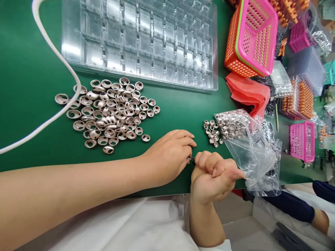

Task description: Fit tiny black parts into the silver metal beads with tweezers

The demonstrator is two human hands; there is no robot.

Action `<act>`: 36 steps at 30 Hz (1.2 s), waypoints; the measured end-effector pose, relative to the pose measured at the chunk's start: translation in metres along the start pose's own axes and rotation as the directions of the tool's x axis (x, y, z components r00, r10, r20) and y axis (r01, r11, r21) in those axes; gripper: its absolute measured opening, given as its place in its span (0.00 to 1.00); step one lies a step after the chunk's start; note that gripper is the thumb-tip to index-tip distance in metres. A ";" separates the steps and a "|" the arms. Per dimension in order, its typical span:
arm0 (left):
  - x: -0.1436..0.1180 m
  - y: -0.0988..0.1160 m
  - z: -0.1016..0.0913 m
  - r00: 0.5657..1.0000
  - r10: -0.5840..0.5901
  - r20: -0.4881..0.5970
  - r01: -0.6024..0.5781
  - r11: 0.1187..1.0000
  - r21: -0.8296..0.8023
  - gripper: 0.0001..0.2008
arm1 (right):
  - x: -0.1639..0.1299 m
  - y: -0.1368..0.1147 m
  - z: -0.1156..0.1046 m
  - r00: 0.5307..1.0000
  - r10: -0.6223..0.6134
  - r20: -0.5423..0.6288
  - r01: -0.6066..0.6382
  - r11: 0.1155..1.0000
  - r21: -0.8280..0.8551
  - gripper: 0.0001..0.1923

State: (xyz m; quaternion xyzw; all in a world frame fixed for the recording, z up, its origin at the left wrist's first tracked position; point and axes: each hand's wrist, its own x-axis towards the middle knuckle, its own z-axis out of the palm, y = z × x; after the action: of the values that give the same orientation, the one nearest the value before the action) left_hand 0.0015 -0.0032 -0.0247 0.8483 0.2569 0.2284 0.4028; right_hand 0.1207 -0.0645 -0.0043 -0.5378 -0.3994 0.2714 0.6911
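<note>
My left hand (167, 157) is closed in a pinch near the table's front edge, holding a small silvery metal ring (188, 158) between thumb and fingertips. Right beside it, my right hand (213, 176) is curled into a fist. A thin metal tip pokes from that fist toward the ring; the rest of it is hidden by the fingers. Beyond my left hand lies a heap of larger metal rings (111, 113) with slanted openings. A smaller cluster of tiny rings (212, 132) lies just past my right hand, next to a clear plastic bag (232, 123) of similar rings.
A clear compartment tray (146, 82) spans the back of the green table (180, 111). A white cable (56, 50) crosses at left. Stacked plastic baskets (270, 38), red cloth (248, 92), bags and orange parts (305, 99) crowd the right. Another person's arm (320, 219) shows at lower right.
</note>
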 end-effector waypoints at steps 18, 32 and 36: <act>0.000 0.001 -0.003 1.000 -0.015 0.026 0.015 1.000 0.001 0.01 | -0.001 0.000 0.003 1.000 0.008 -0.003 -0.008 0.999 0.035 0.25; -0.001 -0.001 -0.001 1.000 0.005 -0.001 -0.005 1.000 0.008 0.02 | -0.001 0.001 0.005 1.000 -0.007 0.010 0.007 1.000 -0.014 0.26; -0.001 -0.001 0.000 1.000 0.009 -0.009 -0.009 1.000 0.009 0.02 | 0.000 0.001 0.006 1.000 0.008 0.002 -0.008 1.000 -0.024 0.26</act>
State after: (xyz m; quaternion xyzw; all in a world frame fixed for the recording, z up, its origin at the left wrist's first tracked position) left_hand 0.0007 -0.0030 -0.0251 0.8501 0.2560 0.2329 0.3969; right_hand 0.1160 -0.0616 -0.0043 -0.5474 -0.4010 0.2701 0.6831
